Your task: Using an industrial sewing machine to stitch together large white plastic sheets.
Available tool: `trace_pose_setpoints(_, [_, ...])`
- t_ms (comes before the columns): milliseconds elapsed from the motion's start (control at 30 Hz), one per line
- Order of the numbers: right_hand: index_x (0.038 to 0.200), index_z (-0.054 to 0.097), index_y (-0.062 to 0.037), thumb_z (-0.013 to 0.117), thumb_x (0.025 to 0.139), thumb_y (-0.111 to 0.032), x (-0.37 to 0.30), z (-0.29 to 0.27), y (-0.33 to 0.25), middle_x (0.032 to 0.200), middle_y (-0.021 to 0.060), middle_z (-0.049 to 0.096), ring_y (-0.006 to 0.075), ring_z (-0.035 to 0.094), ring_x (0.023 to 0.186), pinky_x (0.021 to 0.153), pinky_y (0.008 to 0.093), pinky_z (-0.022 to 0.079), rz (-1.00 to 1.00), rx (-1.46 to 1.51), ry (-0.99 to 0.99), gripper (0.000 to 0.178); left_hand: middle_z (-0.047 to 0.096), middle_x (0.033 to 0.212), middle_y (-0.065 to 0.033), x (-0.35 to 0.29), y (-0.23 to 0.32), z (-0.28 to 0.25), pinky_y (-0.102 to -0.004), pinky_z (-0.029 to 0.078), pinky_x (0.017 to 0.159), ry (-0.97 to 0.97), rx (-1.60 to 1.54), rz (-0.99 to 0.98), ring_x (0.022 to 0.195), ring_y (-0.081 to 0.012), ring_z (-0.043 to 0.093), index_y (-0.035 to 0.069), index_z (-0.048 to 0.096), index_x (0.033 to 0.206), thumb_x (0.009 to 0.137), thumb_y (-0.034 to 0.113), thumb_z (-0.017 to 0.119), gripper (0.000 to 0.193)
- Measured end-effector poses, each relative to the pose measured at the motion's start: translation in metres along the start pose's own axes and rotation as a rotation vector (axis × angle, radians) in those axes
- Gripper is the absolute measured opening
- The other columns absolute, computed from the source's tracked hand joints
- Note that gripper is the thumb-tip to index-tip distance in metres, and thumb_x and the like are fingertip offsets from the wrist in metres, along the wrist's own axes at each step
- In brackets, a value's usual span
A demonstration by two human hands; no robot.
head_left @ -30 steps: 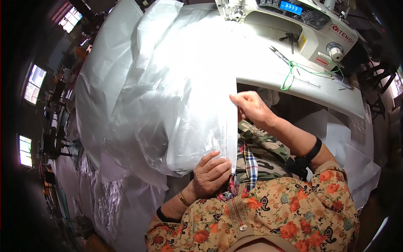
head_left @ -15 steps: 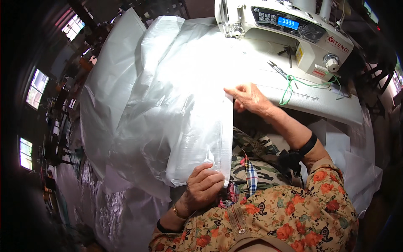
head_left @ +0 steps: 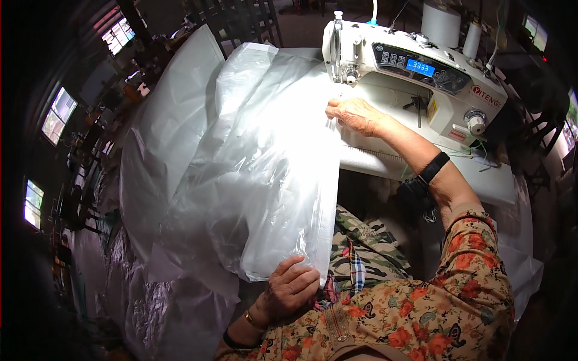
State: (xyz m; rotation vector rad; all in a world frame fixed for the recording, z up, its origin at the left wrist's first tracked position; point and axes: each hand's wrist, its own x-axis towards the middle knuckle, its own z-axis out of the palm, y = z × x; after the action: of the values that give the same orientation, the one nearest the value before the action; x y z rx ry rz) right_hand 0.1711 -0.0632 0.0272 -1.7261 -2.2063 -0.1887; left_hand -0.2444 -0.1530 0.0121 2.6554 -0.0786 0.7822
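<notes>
A large white, translucent plastic sheet [head_left: 241,180] lies in folds across the left of the sewing machine table and hangs toward my lap. My right hand [head_left: 356,117] pinches its right edge just below the needle area of the white sewing machine [head_left: 415,66]. At the sheet's lower right corner, my left hand [head_left: 292,287] grips the edge, fingers curled over the top and the thumb hidden. Between both hands the edge runs fairly straight. Bright lamp light washes out the sheet near the needle, so detail there is lost.
A white thread cone [head_left: 441,25] and a slimmer spool [head_left: 472,40] stand behind the machine. Green cord [head_left: 477,148] lies at the table's right. A small dark tool [head_left: 418,103] rests under the machine arm. More plastic sheeting [head_left: 162,301] hangs at lower left.
My right hand has moved up toward the needle along with the sheet's edge. My arm now covers the snips seen before. The view has shifted slightly, while my left hand keeps its hold.
</notes>
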Motion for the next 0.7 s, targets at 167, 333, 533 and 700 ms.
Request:
trace_pose_setpoints(167, [0.086, 0.055, -0.0062, 0.056, 0.089, -0.013, 0.000, -0.004, 0.016, 0.092, 0.0112, 0.061, 0.0340, 0.064, 0.085, 0.072, 0.0452, 0.049, -0.054, -0.057, -0.087, 0.008, 0.067, 0.096, -0.0043, 0.000, -0.001, 0.001, -0.0462, 0.049, 0.100, -0.009, -0.049, -0.051, 0.092, -0.0209, 0.066, 0.005, 0.066, 0.089, 0.075, 0.002, 0.069, 0.015])
trace_pose_setpoints(333, [0.087, 0.054, -0.0070, 0.058, 0.089, -0.013, -0.002, 0.004, 0.015, 0.091, 0.0108, 0.060, 0.0348, 0.064, 0.081, 0.069, 0.0462, 0.050, -0.022, -0.045, -0.087, 0.007, 0.065, 0.095, -0.0058, -0.005, -0.010, 0.011, -0.0447, 0.048, 0.101, -0.049, -0.130, -0.089, 0.092, -0.0214, 0.065, 0.003, 0.065, 0.090, 0.078, 0.006, 0.067, 0.013])
trace_pose_setpoints(533, [0.092, 0.056, -0.0073, 0.059, 0.091, -0.016, -0.008, 0.018, 0.015, 0.097, 0.0116, 0.059, 0.0347, 0.064, 0.084, 0.072, 0.0467, 0.051, 0.021, -0.006, 0.058, 0.009, 0.065, 0.090, -0.0055, -0.006, -0.019, 0.029, -0.0426, 0.049, 0.099, -0.048, -0.235, -0.141, 0.088, -0.0223, 0.064, 0.004, 0.062, 0.084, 0.076, 0.003, 0.069, 0.010])
trace_pose_setpoints(700, [0.108, 0.065, -0.0054, 0.063, 0.092, -0.025, -0.026, 0.036, 0.011, 0.107, 0.0137, 0.063, 0.0325, 0.061, 0.098, 0.089, 0.0432, 0.050, 0.278, 0.079, 0.345, 0.025, 0.064, 0.089, -0.0058, -0.003, -0.020, 0.030, -0.0419, 0.051, 0.096, -0.048, -0.275, -0.140, 0.086, -0.0237, 0.064, 0.003, 0.062, 0.083, 0.077, 0.004, 0.070, 0.010])
